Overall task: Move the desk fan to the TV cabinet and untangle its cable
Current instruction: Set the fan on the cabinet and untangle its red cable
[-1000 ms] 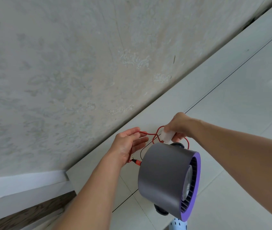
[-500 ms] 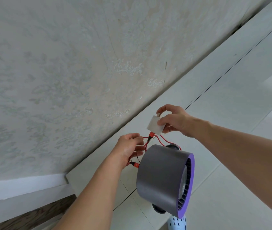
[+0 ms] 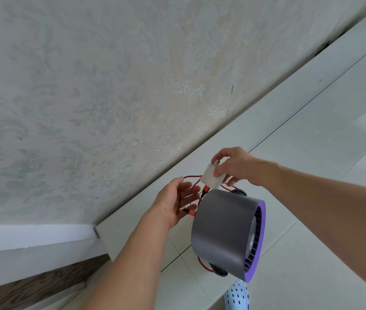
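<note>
Right hand point(image 3: 238, 166) pinches boxy white plug point(image 3: 211, 177); left hand point(image 3: 173, 204), fingers point(image 3: 186, 193) slack, carries thin red cable point(image 3: 192, 176) beside drum-shaped fan point(image 3: 222, 229).

r hand point(image 3: 237, 166) pinches white plug point(image 3: 211, 178), l hand point(image 3: 175, 203) touches red cable point(image 3: 191, 176)

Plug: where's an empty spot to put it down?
Bare cabinet top runs along the wall, past the right hand holding the plug. It is crowded behind the fan, where the red cable loops by the left hand.
</note>
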A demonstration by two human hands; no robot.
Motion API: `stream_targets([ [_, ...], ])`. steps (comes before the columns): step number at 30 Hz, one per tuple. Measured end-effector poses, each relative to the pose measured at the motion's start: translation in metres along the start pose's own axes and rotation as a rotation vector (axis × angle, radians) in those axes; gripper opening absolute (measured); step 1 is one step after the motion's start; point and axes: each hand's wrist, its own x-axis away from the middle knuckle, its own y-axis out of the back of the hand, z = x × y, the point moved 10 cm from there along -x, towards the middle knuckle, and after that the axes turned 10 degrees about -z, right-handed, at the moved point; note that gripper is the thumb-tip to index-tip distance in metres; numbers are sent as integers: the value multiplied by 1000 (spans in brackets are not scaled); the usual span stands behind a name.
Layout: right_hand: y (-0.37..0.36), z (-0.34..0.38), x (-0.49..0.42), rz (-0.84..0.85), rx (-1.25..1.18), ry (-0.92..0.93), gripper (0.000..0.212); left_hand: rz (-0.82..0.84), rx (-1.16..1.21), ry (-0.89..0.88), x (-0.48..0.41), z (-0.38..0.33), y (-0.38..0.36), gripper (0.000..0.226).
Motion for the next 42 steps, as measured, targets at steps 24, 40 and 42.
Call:
stream_targets([
  [24, -43, 1, -1, 152, 272, -56, 31, -191, -25, -32, -16, 6, 32, 31],
  [40, -42, -12, -10, 134, 380, -118, 19, -61, -16, 6, -21, 25, 19, 29],
  [42, -42, -13, -9, 136, 406, -111, 20, -38, 8, -7, -24, 25, 18, 25],
])
